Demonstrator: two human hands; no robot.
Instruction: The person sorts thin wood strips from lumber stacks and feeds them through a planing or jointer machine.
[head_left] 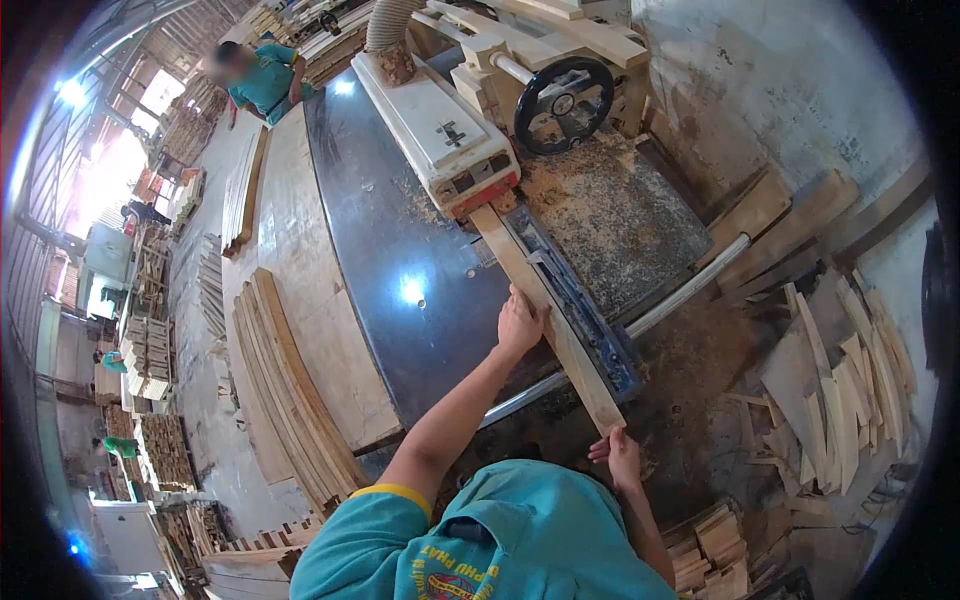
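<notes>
A long, narrow wooden board (541, 290) lies along the blue metal fence (585, 320) on the dark saw table (370, 200). Its far end goes under the white machine hood (432, 130). My left hand (522, 322) grips the board about midway, fingers over its left edge. At the near end, which juts past the table edge, my right hand (620, 458) holds the board's tip between thumb and fingers. Some of its fingers point out to the left.
Curved wooden boards (285, 390) lie stacked on the pale side table (310, 290). A black handwheel (563, 105) and sawdust (610, 220) are right of the hood. Offcuts (840, 390) pile at the right. A co-worker (268, 82) stands at the table's far end.
</notes>
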